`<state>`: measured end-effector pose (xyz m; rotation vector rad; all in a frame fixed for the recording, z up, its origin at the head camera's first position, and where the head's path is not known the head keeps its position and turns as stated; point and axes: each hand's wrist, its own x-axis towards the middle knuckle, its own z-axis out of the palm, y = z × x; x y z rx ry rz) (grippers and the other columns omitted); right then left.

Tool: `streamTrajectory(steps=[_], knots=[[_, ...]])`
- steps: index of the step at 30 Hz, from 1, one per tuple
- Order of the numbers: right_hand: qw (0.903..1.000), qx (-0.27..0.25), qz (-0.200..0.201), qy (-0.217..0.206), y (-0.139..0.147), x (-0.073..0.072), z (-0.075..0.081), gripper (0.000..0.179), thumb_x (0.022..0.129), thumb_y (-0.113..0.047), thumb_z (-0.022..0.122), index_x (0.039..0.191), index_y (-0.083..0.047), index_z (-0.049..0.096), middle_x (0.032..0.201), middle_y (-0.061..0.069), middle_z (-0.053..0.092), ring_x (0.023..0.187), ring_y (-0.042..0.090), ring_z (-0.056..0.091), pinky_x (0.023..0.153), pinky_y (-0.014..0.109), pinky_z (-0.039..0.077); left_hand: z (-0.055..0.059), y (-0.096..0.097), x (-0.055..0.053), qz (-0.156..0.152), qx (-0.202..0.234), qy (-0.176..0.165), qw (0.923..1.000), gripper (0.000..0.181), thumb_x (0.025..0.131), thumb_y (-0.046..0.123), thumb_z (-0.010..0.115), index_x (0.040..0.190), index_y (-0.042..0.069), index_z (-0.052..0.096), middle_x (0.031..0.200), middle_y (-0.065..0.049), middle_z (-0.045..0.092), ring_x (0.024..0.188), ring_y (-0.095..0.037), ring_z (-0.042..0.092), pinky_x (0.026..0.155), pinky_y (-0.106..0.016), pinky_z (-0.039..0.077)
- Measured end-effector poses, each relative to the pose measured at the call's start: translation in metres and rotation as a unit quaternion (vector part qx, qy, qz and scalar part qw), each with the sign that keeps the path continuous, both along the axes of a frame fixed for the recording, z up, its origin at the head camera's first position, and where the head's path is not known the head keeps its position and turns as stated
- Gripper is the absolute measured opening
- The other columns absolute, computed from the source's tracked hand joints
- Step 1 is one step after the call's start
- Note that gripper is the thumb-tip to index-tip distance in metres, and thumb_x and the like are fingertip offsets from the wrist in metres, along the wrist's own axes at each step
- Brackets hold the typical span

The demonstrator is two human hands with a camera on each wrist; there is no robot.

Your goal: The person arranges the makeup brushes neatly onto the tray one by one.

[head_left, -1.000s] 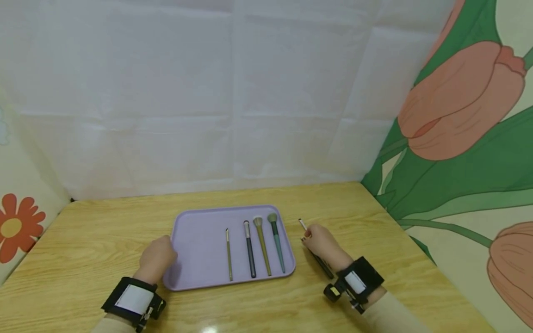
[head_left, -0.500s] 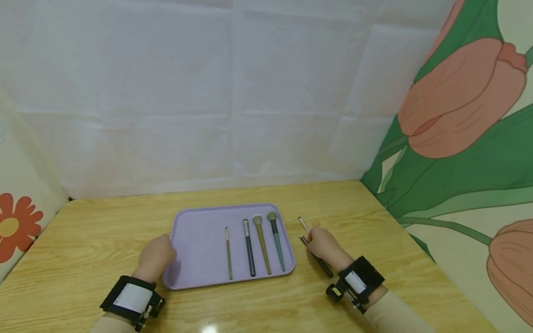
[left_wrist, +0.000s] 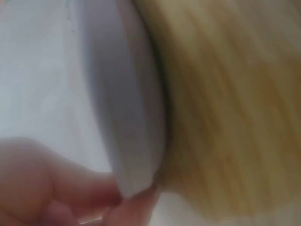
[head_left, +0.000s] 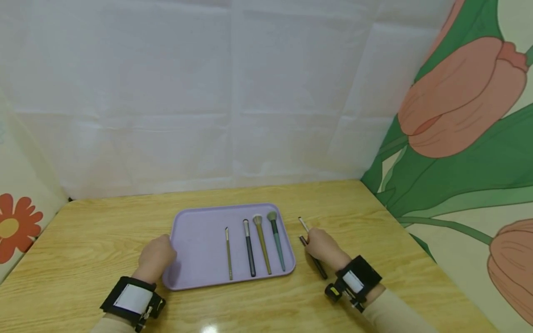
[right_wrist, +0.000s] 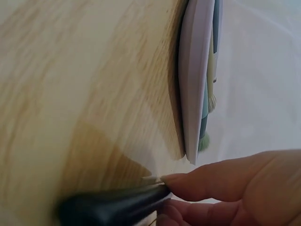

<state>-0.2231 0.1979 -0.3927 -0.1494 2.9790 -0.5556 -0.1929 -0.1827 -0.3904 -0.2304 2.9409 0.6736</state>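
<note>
My left hand [head_left: 157, 254] pinches the left rim of a lilac tray [head_left: 195, 254] between thumb and finger. In the left wrist view the tray's edge [left_wrist: 127, 117] runs up from those fingertips. Just off the tray's right side, my right hand [head_left: 324, 244] pinches a dark-handled makeup brush [head_left: 319, 268], low over the table. Its black handle [right_wrist: 113, 206] points toward the camera in the right wrist view. A second brush with a pale ferrule [head_left: 304, 225] pokes out past the fingers, its other end hidden by the hand.
Inside the tray lie a thin brush [head_left: 228, 254], a black-handled brush [head_left: 250, 249], a yellowish brush [head_left: 262, 245] and a green one [head_left: 276, 240]. Beneath everything is a wood-grain table [head_left: 104, 222]. White sheeting [head_left: 208, 115] hangs behind, and a flower-print wall [head_left: 458, 185] rises at the right.
The near end of the dark-handled brush has swung slightly left beside my right hand, which has barely shifted. My left hand and the tray stay in place.
</note>
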Motion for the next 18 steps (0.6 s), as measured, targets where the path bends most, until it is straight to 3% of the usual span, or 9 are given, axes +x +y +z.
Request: streamTrajectory(steps=[13,18], knots=[[0.9997,-0.007,-0.012,0.022,-0.0042,0.0028,-0.0022,0.023,0.076,0.006,0.059,0.061,-0.006,0.046,0.058,0.002,0.043,0.049,0.015,0.041,0.046,0.024,0.033,-0.0002,-0.0005,0.001,0.002,-0.004,0.007,1.0,0.018,0.085,-0.002,0.05,0.095,-0.017,0.054,0.074,-0.017,0.055,0.063,-0.027,0.054,0.052,-0.035,0.046],[0.9979,-0.052,-0.02,0.034,-0.0003,0.0029,0.0006,0.021,0.077,0.001,0.062,0.062,-0.005,0.048,0.059,0.002,0.044,0.052,0.015,0.042,0.048,0.025,0.035,-0.0007,0.0005,0.0003,0.003,-0.007,0.002,1.0,0.018,0.085,-0.002,0.052,0.095,-0.017,0.054,0.074,-0.017,0.055,0.064,-0.027,0.055,0.053,-0.035,0.046]])
